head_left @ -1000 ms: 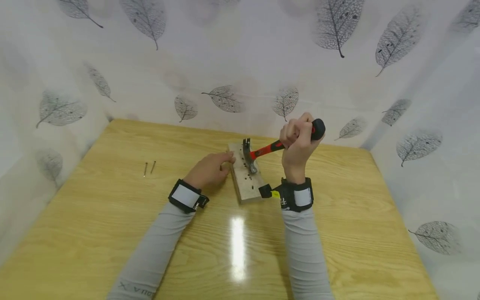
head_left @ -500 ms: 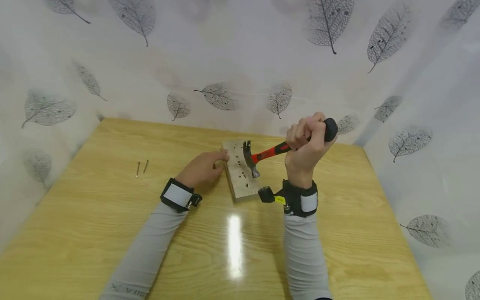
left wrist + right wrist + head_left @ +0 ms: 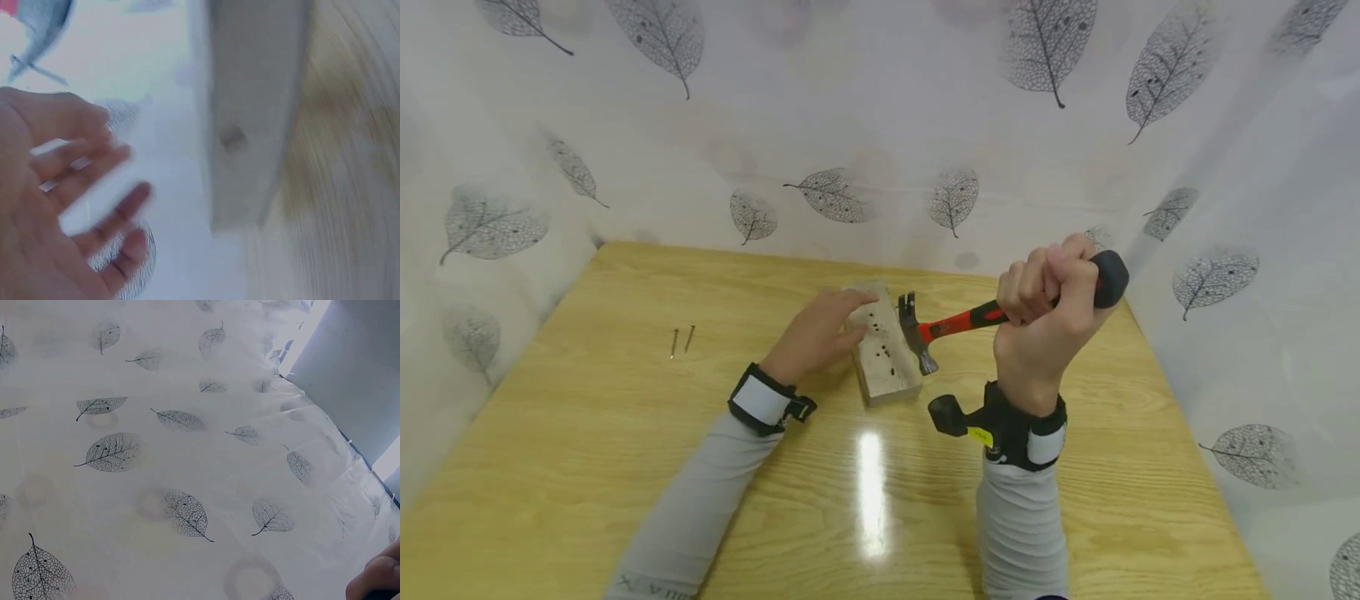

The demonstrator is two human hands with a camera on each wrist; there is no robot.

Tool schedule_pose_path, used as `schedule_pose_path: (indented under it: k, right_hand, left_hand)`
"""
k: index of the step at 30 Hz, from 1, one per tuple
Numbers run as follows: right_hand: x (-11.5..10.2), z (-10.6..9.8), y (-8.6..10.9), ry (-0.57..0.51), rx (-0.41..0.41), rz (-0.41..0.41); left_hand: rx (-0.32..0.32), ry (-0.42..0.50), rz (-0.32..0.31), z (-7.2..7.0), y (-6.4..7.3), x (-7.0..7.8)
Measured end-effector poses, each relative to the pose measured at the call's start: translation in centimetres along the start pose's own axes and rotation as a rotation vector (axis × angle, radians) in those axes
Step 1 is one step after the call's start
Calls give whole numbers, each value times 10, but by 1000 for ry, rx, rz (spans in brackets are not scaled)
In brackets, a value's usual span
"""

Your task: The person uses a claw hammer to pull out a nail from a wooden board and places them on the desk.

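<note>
My right hand [image 3: 1047,312] grips the black end of a red-and-black claw hammer [image 3: 950,325]. The hammer is held at the right side of a pale wooden block [image 3: 880,385], its claw upward. A thin nail-like piece shows at the hammer head [image 3: 47,37] in the left wrist view. Several dark holes or spots mark the block's top. My left hand [image 3: 817,332] is at the block's left side, fingers loosely spread and overlapping it in the head view. From the left wrist, the fingers look apart from the block [image 3: 253,69]. Only part of the right hand [image 3: 378,578] enters its wrist view.
Two nails [image 3: 673,343] lie side by side on the wooden table [image 3: 760,517], left of the left hand. White leaf-printed sheeting [image 3: 865,100] hangs behind the table and at both sides.
The right hand and hammer have moved right and nearer, taking the hammer head from over the block to beside it. The left hand has loosened from the block's left edge, fingers spreading.
</note>
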State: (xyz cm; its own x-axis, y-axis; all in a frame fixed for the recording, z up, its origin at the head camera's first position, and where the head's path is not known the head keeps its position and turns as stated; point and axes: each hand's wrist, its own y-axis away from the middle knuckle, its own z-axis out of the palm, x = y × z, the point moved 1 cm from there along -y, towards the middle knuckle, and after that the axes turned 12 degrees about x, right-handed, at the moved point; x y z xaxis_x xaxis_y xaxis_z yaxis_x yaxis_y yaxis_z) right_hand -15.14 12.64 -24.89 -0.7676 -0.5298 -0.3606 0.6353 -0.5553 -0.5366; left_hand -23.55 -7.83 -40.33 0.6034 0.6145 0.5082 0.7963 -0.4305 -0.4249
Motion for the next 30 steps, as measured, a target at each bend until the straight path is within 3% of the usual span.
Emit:
schedule_pose_path:
  k: [5, 13, 24, 30]
  right_hand:
    - [-4, 6, 6, -17, 1, 14]
    - [-6, 9, 7, -37, -8, 14]
    - [-6, 9, 8, -28, -1, 26]
    - [-5, 10, 9, -27, 0, 41]
  left_hand:
    - [83, 205, 151, 1, -3, 19]
    - [232, 241, 271, -3, -5, 27]
    - [204, 320, 195, 0, -5, 24]
    - [229, 321, 160, -4, -6, 23]
